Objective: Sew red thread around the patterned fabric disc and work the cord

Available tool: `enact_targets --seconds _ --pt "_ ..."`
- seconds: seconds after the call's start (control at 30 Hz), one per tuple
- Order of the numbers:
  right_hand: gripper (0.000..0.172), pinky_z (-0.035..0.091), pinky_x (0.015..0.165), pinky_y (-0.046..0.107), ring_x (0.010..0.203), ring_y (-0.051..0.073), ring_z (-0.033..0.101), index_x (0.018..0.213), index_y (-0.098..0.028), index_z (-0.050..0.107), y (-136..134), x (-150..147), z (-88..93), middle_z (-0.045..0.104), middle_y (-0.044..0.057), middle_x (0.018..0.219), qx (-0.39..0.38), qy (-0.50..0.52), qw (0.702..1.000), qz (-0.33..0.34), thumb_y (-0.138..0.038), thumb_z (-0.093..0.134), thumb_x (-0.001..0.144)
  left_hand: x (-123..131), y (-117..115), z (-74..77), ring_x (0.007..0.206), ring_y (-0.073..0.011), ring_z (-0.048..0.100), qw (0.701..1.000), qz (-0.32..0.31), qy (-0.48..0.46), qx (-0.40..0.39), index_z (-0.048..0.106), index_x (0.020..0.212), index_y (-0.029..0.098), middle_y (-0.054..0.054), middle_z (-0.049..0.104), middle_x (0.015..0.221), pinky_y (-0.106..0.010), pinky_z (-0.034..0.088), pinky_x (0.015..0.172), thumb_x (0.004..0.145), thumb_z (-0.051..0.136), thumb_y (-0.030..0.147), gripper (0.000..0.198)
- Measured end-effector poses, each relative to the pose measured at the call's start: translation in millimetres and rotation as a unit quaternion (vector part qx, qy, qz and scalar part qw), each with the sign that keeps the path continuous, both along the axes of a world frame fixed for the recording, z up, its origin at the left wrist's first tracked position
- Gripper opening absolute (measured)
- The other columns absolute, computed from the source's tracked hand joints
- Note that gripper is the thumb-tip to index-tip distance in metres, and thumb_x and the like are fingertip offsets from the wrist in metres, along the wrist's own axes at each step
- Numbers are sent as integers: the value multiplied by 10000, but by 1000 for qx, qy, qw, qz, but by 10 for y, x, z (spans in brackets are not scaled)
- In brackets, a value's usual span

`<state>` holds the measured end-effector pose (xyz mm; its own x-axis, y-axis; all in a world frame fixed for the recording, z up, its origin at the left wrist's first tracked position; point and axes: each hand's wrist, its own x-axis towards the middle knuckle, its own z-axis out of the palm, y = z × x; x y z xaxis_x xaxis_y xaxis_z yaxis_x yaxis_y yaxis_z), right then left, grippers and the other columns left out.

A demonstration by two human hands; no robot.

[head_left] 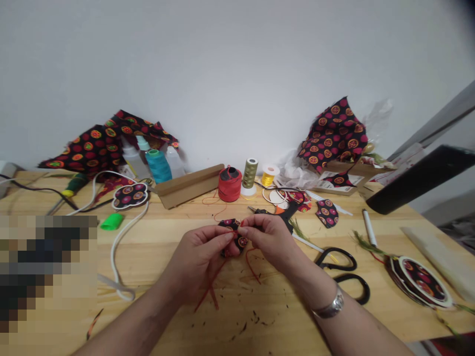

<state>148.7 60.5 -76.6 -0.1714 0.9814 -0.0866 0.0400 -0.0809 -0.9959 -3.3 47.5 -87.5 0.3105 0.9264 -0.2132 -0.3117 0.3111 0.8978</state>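
Observation:
My left hand [202, 252] and my right hand [270, 238] meet at the middle of the table, both with thumb and finger pinched on a thin red cord [211, 289]. Loose ends of the cord hang below my left fingers, and another length curves under my right hand. Just behind the fingertips is a small black patterned fabric piece [242, 242], partly covered by my fingers. Whether it is held or lies on the table I cannot tell. Black-handled scissors [337, 259] lie beside my right forearm.
A red cord spool [229, 185], olive thread spool [250, 173] and yellow spool [269, 174] stand near the wall. A black glue gun [291, 213] lies behind my right hand. Left are a green cap [112, 222] and white cable [114, 257]; fabric-covered discs [423, 281] lie right.

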Motion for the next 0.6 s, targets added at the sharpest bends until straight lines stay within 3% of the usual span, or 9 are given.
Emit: enact_targets --seconds 0.33,0.6 --pt "124 344 527 226 537 89 452 653 -131 610 2 -5 -17 570 -8 598 8 -2 1000 11 -253 614 669 20 21 -2 643 -132 592 1000 20 -5 -2 699 740 123 -49 680 651 -240 441 668 728 628 189 98" --pt "103 350 542 227 549 90 449 651 -131 611 10 -2 -18 565 -13 602 15 -9 1000 4 -232 607 672 38 -1 80 608 -118 592 999 43 22 -12 698 691 125 -38 679 613 -224 446 641 711 630 157 78"
